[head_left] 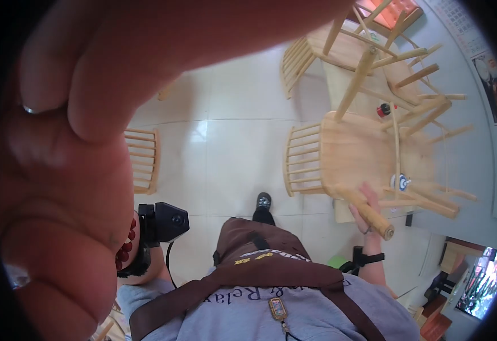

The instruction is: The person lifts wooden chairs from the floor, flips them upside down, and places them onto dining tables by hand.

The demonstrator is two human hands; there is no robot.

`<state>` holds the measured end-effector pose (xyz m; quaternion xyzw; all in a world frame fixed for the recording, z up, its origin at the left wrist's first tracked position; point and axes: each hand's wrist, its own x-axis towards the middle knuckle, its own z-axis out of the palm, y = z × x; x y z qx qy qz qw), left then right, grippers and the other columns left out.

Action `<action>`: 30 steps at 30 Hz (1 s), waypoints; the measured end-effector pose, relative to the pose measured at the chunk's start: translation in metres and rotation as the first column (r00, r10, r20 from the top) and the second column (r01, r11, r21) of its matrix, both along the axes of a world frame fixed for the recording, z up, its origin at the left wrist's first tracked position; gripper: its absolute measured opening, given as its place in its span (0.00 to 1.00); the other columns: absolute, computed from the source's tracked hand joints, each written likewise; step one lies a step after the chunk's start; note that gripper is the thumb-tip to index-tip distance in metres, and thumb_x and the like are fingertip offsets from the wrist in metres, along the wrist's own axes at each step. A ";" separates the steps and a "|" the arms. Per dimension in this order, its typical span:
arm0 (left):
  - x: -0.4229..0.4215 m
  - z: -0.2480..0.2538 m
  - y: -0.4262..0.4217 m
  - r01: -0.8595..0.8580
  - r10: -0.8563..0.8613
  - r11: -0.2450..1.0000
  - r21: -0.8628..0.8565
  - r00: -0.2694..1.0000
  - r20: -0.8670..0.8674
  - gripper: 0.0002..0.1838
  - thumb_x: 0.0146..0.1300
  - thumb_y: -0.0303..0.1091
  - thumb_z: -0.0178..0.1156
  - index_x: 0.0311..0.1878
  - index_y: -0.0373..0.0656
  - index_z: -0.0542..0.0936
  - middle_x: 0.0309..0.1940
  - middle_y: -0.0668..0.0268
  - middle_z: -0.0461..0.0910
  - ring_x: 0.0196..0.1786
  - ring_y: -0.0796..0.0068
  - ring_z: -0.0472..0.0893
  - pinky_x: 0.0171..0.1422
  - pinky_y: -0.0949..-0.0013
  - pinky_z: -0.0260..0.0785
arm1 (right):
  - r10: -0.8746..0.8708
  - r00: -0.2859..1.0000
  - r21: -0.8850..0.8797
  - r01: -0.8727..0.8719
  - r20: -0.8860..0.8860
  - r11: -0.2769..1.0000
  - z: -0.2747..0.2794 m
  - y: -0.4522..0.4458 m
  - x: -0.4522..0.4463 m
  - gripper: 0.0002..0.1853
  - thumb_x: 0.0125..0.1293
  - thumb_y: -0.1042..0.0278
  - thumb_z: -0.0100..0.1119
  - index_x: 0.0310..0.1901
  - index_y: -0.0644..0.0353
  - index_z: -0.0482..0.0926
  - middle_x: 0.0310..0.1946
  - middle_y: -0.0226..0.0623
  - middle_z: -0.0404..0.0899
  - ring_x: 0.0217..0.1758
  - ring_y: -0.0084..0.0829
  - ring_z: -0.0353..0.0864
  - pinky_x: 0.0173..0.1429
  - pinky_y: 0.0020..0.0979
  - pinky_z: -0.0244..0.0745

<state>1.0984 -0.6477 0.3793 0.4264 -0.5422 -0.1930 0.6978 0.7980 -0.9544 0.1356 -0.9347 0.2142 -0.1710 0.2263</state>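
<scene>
My left hand (61,182) fills the left side, very near the camera and blurred. Its palm faces me, its fingers bend inward, and one bears a ring; whatever they hold is hidden. A small black camera (169,221) and red beads circle that wrist. At the right, my right hand (365,211) closes around a leg of an upturned wooden chair (351,150), whose legs point up at me. That wrist wears a black strap.
More upturned wooden chairs (339,51) stand at the upper right, near a red-and-black object (386,109) and a blue-and-white item (401,182). Another chair back (142,160) is at left. A lit screen (484,283) is lower right. Pale tiles (231,142) cover the floor.
</scene>
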 end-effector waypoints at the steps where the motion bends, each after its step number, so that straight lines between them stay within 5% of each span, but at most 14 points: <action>1: 0.003 0.000 -0.001 -0.002 0.001 1.000 -0.013 1.000 -0.004 0.37 0.66 0.51 0.53 0.70 0.35 0.56 0.62 0.41 0.65 0.65 0.45 0.66 0.70 0.54 0.60 | -0.010 1.000 0.070 0.008 0.021 0.997 -0.015 -0.003 -0.008 0.19 0.51 0.68 0.69 0.45 0.56 0.75 0.38 0.35 0.81 0.47 0.35 0.80 0.69 0.40 0.56; 5: 0.026 -0.006 0.011 -0.023 0.020 0.997 -0.068 0.999 -0.042 0.38 0.66 0.51 0.53 0.70 0.35 0.55 0.62 0.40 0.64 0.65 0.44 0.66 0.70 0.54 0.60 | -0.085 0.992 0.285 0.055 0.093 0.957 -0.014 0.004 -0.003 0.09 0.51 0.72 0.68 0.31 0.52 0.75 0.29 0.29 0.82 0.40 0.31 0.82 0.70 0.42 0.53; 9: 0.074 -0.028 0.036 -0.200 0.189 0.974 -0.102 0.976 -0.111 0.39 0.66 0.51 0.54 0.71 0.34 0.54 0.63 0.39 0.63 0.65 0.43 0.66 0.70 0.54 0.61 | -0.067 0.996 0.282 0.049 0.055 0.958 0.001 0.026 0.033 0.08 0.53 0.74 0.66 0.30 0.52 0.75 0.29 0.30 0.81 0.38 0.31 0.81 0.61 0.37 0.65; 11: 0.075 -0.066 0.029 -0.356 0.356 0.934 0.003 0.934 -0.001 0.29 0.66 0.37 0.56 0.66 0.34 0.62 0.54 0.46 0.75 0.54 0.54 0.79 0.61 0.60 0.70 | -0.140 0.989 0.391 0.108 0.055 0.914 -0.008 0.043 0.059 0.07 0.54 0.74 0.66 0.29 0.53 0.75 0.29 0.30 0.80 0.36 0.29 0.80 0.54 0.33 0.71; 12: 0.074 -0.096 0.038 -0.465 0.478 0.869 0.168 0.877 -0.048 0.24 0.61 0.22 0.57 0.61 0.33 0.68 0.46 0.54 0.80 0.48 0.68 0.81 0.55 0.68 0.73 | -0.133 0.990 0.435 0.098 0.050 0.895 -0.007 0.055 0.074 0.07 0.55 0.74 0.65 0.30 0.54 0.75 0.30 0.29 0.79 0.36 0.26 0.78 0.50 0.31 0.71; 13: 0.075 -0.131 0.047 -0.530 0.580 0.774 0.347 0.813 -0.054 0.19 0.58 0.18 0.58 0.55 0.35 0.73 0.40 0.61 0.82 0.45 0.76 0.81 0.51 0.71 0.73 | -0.118 0.992 0.478 0.081 0.047 0.875 0.001 0.070 0.092 0.07 0.56 0.74 0.65 0.30 0.55 0.74 0.30 0.29 0.78 0.36 0.23 0.76 0.47 0.29 0.72; 14: 0.079 -0.177 0.066 -0.609 0.582 0.655 0.447 0.784 0.215 0.16 0.57 0.21 0.61 0.51 0.37 0.77 0.33 0.64 0.82 0.43 0.78 0.82 0.47 0.73 0.73 | -0.093 0.995 0.518 0.055 0.048 0.854 0.007 0.082 0.107 0.07 0.58 0.73 0.64 0.31 0.56 0.74 0.31 0.28 0.76 0.37 0.20 0.75 0.43 0.27 0.72; 16: 0.064 -0.263 0.112 -0.720 0.496 0.504 0.476 0.693 0.523 0.14 0.54 0.24 0.63 0.46 0.44 0.79 0.25 0.61 0.79 0.32 0.61 0.81 0.41 0.64 0.74 | 0.011 0.999 0.474 -0.026 0.035 0.880 0.018 0.112 0.136 0.07 0.58 0.73 0.64 0.32 0.56 0.74 0.31 0.28 0.76 0.36 0.21 0.75 0.44 0.27 0.72; 18: 0.031 -0.321 0.152 -0.561 0.281 0.290 0.775 0.824 0.491 0.10 0.58 0.32 0.61 0.43 0.47 0.79 0.26 0.59 0.80 0.35 0.57 0.81 0.39 0.57 0.73 | 0.070 0.997 0.461 -0.080 0.040 0.884 0.026 0.142 0.155 0.07 0.58 0.73 0.65 0.32 0.56 0.74 0.30 0.28 0.76 0.36 0.21 0.75 0.44 0.26 0.72; 20: -0.002 -0.368 0.193 -0.425 0.244 0.172 0.889 0.893 0.379 0.13 0.58 0.34 0.61 0.46 0.47 0.78 0.27 0.58 0.80 0.37 0.56 0.81 0.41 0.56 0.73 | 0.098 0.993 0.470 -0.114 0.060 0.875 0.042 0.176 0.172 0.08 0.58 0.73 0.65 0.31 0.56 0.73 0.30 0.28 0.76 0.36 0.21 0.75 0.43 0.26 0.72; 24: -0.063 -0.446 0.252 -0.335 0.177 0.212 0.918 0.937 0.301 0.32 0.54 0.37 0.66 0.62 0.44 0.67 0.57 0.47 0.71 0.55 0.48 0.75 0.57 0.55 0.70 | 0.168 0.980 0.536 -0.196 0.102 0.821 0.080 0.234 0.200 0.08 0.58 0.71 0.65 0.33 0.56 0.73 0.29 0.29 0.76 0.31 0.23 0.75 0.39 0.28 0.73; 27: -0.090 -0.469 0.270 -0.463 0.342 0.283 0.840 0.867 0.363 0.39 0.50 0.36 0.69 0.65 0.43 0.62 0.62 0.42 0.63 0.64 0.43 0.65 0.65 0.54 0.64 | 0.156 0.979 0.673 -0.204 0.132 0.711 0.109 0.272 0.210 0.08 0.58 0.72 0.65 0.32 0.56 0.73 0.28 0.29 0.76 0.32 0.23 0.76 0.40 0.28 0.73; 30: -0.091 -0.454 0.279 -0.583 0.442 0.258 0.771 0.780 0.442 0.38 0.46 0.33 0.71 0.61 0.40 0.65 0.57 0.41 0.66 0.62 0.41 0.64 0.67 0.51 0.60 | 0.137 0.978 0.729 -0.208 0.157 0.652 0.121 0.285 0.219 0.08 0.57 0.74 0.65 0.31 0.57 0.73 0.28 0.31 0.77 0.34 0.24 0.78 0.41 0.28 0.74</action>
